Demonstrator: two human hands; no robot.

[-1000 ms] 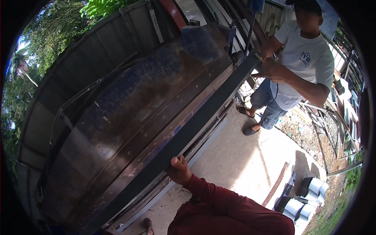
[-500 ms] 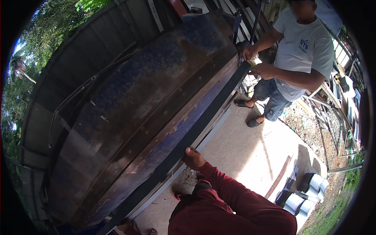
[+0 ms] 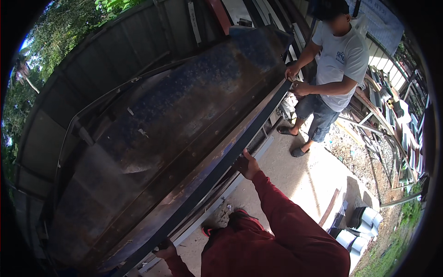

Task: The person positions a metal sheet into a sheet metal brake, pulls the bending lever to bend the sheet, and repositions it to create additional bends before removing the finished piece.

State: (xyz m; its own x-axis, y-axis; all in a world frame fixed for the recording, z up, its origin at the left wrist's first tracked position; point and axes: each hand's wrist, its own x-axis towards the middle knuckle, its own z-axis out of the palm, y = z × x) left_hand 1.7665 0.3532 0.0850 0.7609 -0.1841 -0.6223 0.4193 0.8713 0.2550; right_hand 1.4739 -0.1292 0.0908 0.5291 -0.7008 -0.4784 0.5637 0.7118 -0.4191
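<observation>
A long, narrow dark metal strip (image 3: 214,173) lies along the front edge of a large rusty blue-and-brown metal machine (image 3: 175,115). My right hand (image 3: 249,166) grips the strip's near edge around its middle, thumb showing on top and fingers hidden beneath. Lower down, my left hand (image 3: 166,250) holds the same edge near the strip's lower-left end; its fingers are partly hidden in shadow. At the far end, a co-worker in a white shirt (image 3: 344,57) has both hands (image 3: 299,87) at the strip.
Pale metal bars (image 3: 217,203) run below the strip. Shiny rolls of sheet metal (image 3: 357,231) and a brown bar (image 3: 330,207) lie on the concrete floor (image 3: 295,184) at right. Scrap lengths (image 3: 385,111) are piled behind the co-worker. A corrugated wall (image 3: 97,74) stands behind the machine.
My right hand has shifted up and right along the strip. My left hand has come into view on its lower end. The co-worker appears farther left, still at the far end.
</observation>
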